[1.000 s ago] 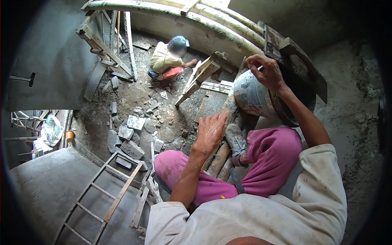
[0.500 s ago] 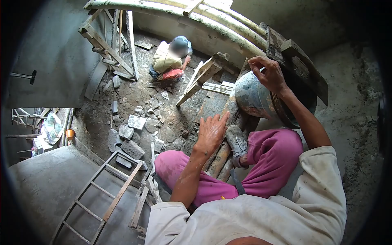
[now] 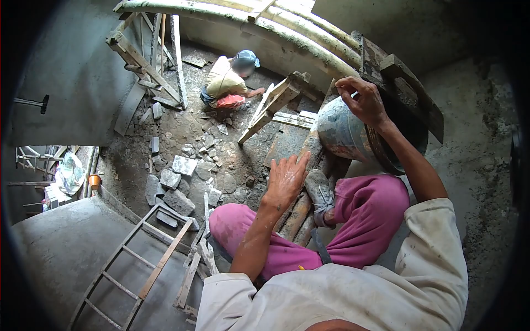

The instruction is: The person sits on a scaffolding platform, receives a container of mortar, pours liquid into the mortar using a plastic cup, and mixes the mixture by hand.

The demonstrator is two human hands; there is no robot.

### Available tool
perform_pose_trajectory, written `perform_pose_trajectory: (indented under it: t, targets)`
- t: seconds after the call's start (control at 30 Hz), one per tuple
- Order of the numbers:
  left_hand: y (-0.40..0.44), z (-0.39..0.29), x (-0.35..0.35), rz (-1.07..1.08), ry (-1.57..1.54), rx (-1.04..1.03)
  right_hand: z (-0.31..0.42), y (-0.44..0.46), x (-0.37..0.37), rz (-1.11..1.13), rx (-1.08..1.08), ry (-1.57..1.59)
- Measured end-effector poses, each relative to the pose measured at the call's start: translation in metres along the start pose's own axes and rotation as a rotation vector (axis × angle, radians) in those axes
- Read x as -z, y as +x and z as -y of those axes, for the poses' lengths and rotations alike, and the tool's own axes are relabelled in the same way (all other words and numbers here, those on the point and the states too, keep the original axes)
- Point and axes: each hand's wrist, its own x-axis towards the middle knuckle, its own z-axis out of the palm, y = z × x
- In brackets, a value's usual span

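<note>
Head view: change seen only in co-worker (image 3: 225, 83); co-worker's hand (image 3: 255, 92), raised half a second ago, now lowered near trestle (image 3: 270, 110). Own hands unmoved; handling judged paused. Left hand (image 3: 284, 179) extended beside shoe (image 3: 319, 190), fingers slightly apart, nothing held. Right hand (image 3: 364, 103) poised at bucket (image 3: 339, 131), fingers loosely bent, nothing seen gripped; contact with bucket cannot be told. Bucket placed beyond shoe, partly covered by right arm (image 3: 414, 157). Rubble (image 3: 185, 165) strewn across floor (image 3: 127, 165).
</note>
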Motion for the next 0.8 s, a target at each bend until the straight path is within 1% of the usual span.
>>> perform_pose_trajectory:
  t: [0.5,0.8]
  targets:
    - [-0.0028,0.0023,-0.0076,-0.038,-0.015,-0.024,-0.0007,0.0,0.0005,0.011,-0.01,-0.002]
    - [-0.0023,0.0015,-0.0052,-0.023,-0.008,-0.017,-0.0002,0.0003,0.0006,0.004,-0.006,0.001]
